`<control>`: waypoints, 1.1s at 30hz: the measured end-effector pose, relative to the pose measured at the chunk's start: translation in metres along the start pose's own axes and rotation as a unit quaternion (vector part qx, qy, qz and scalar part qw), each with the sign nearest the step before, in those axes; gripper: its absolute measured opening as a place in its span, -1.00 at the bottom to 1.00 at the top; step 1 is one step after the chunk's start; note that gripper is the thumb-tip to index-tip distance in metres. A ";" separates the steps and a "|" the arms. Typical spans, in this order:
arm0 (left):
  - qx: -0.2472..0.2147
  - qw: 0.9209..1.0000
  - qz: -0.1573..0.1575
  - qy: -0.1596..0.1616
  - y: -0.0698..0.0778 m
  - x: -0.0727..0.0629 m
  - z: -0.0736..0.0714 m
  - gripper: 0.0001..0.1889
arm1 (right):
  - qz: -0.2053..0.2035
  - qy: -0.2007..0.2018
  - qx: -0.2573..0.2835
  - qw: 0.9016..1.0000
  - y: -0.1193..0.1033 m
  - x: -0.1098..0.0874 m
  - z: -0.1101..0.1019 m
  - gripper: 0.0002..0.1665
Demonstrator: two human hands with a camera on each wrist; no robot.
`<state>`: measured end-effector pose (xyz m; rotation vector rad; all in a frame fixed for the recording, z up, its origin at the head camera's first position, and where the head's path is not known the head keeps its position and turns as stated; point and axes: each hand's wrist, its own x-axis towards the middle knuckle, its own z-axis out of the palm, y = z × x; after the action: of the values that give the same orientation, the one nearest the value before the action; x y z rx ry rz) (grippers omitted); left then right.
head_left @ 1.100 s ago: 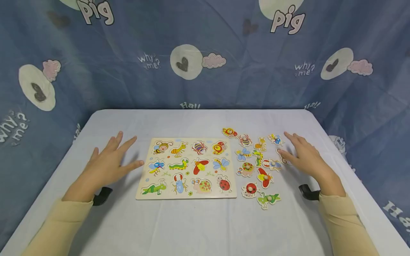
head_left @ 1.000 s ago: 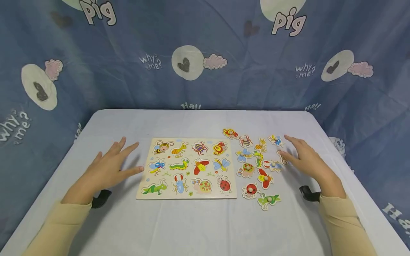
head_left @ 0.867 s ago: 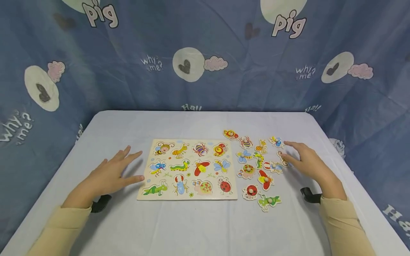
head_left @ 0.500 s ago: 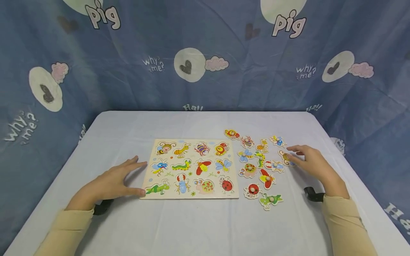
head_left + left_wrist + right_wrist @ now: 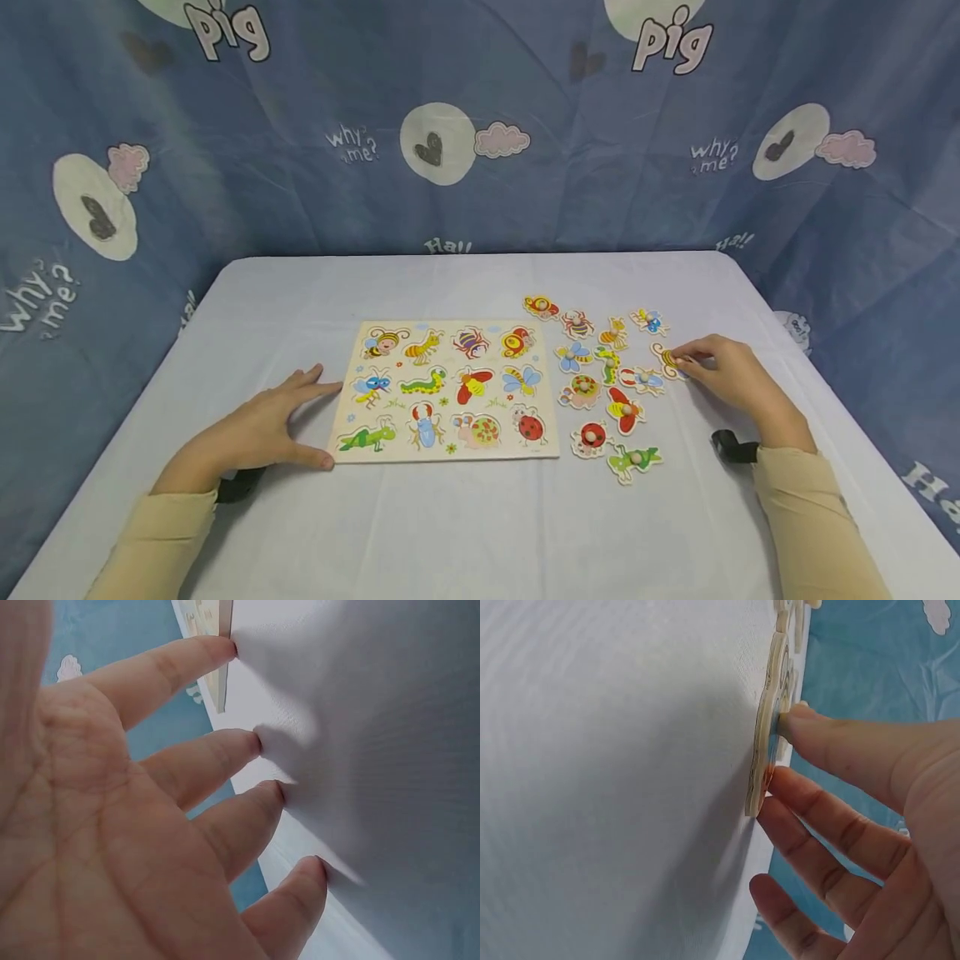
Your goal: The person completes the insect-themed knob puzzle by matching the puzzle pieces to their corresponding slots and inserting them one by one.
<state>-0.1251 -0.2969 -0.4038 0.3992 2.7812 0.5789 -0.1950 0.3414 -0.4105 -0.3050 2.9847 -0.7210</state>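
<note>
A wooden peg puzzle board (image 5: 446,352) printed with insects lies flat on the white table. My left hand (image 5: 255,427) rests at its left side, fingers spread; thumb and index finger touch the board's edge. In the left wrist view, that hand's fingertips (image 5: 270,793) meet the tablecloth. To the right of the loose pieces, my right hand (image 5: 738,379) pinches the knob of a bee puzzle piece (image 5: 662,355). The right wrist view shows the bee piece (image 5: 759,754) edge-on, the thumb (image 5: 832,742) against its knob and two other fingers near its rim.
Several knobbed pieces lie between board and right hand, among them a grasshopper (image 5: 633,460), a ladybug (image 5: 591,438), a snail (image 5: 581,390) and a spider (image 5: 577,324). A blue patterned curtain (image 5: 577,200) hangs behind the table.
My left hand has come down and nearer to me, reaching the board's left edge. The right hand has lowered onto the bee puzzle piece, its fingers closing on the knob.
</note>
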 end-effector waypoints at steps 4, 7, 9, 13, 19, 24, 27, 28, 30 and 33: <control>-0.009 1.000 0.003 0.001 -0.002 -0.001 -0.001 0.25 | 0.003 -0.002 -0.007 1.000 -0.001 0.003 -0.003 -0.69; -0.017 1.000 0.005 0.003 -0.003 -0.002 0.000 0.25 | 0.002 0.001 -0.009 1.000 -0.003 0.005 -0.004 -0.71; -0.019 1.000 0.005 0.004 -0.004 -0.003 0.000 0.25 | -0.001 0.005 -0.011 1.000 -0.004 0.006 -0.004 -0.74; -0.021 1.000 0.002 0.003 -0.005 -0.003 0.003 0.26 | -0.008 0.006 -0.022 1.000 -0.005 0.003 -0.003 -0.77; -0.022 1.000 0.004 0.005 -0.002 -0.002 0.005 0.27 | -0.021 0.013 -0.036 0.999 0.000 0.000 -0.003 -0.81; -0.025 1.000 0.007 0.007 0.000 -0.003 0.003 0.26 | -0.027 0.022 -0.042 0.998 0.000 0.002 -0.005 -0.81; -0.027 1.000 0.007 0.006 -0.001 -0.004 0.003 0.26 | -0.027 0.023 -0.044 0.998 -0.005 0.006 -0.007 -0.80; -0.029 1.000 0.006 0.005 0.000 -0.004 0.003 0.25 | -0.027 0.023 -0.044 0.998 -0.007 0.008 -0.008 -0.80; -0.031 1.000 0.003 0.005 -0.001 -0.005 0.003 0.25 | -0.029 0.020 -0.046 0.998 -0.013 0.012 -0.008 -0.79; -0.032 0.999 0.000 0.004 -0.001 -0.005 0.004 0.25 | -0.035 0.013 -0.048 0.998 -0.025 0.020 -0.010 -0.79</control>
<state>-0.1192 -0.2978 -0.4062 0.3849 2.7617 0.6689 -0.2109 0.3199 -0.3899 -0.4089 3.0520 -0.5929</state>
